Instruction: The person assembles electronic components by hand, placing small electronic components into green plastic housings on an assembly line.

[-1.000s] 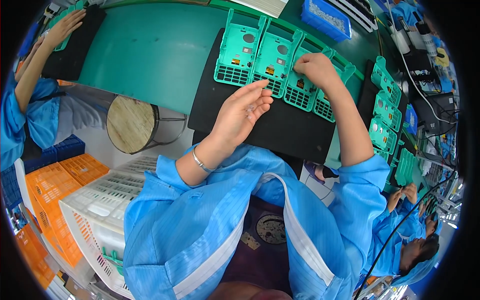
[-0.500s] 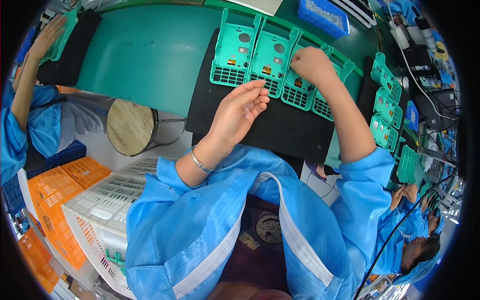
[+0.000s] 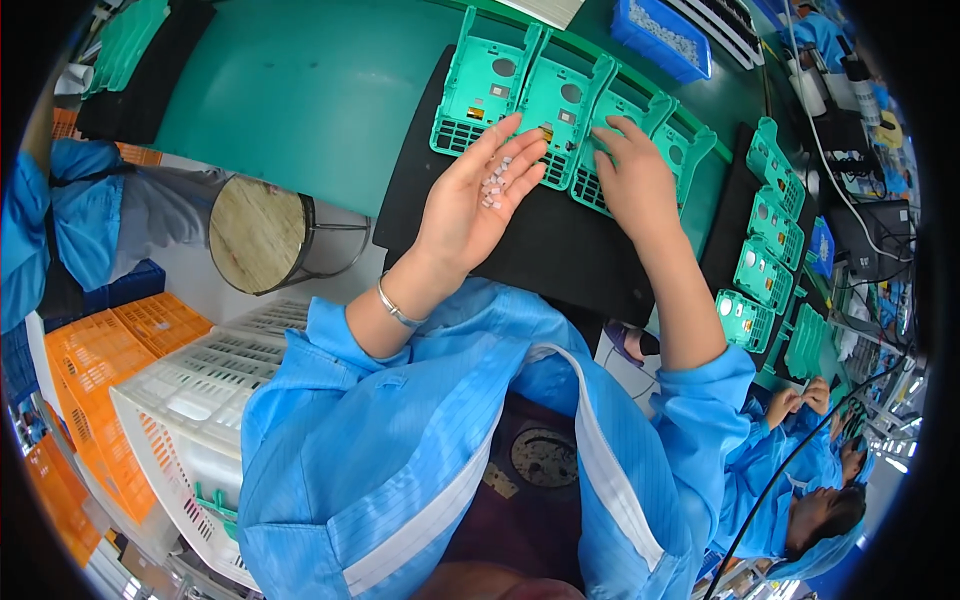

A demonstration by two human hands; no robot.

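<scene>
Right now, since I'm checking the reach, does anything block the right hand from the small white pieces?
Nothing visible covers the small white pieces from above; sideways, only fingers of the left hand lie between them and the right hand.

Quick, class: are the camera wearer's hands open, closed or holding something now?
Left hand: open, holding small white pieces.
Right hand: open, over a green case; whether holding anything, cannot tell.

Housings (image 3: 570, 92) in row on mat (image 3: 560, 245)
</scene>
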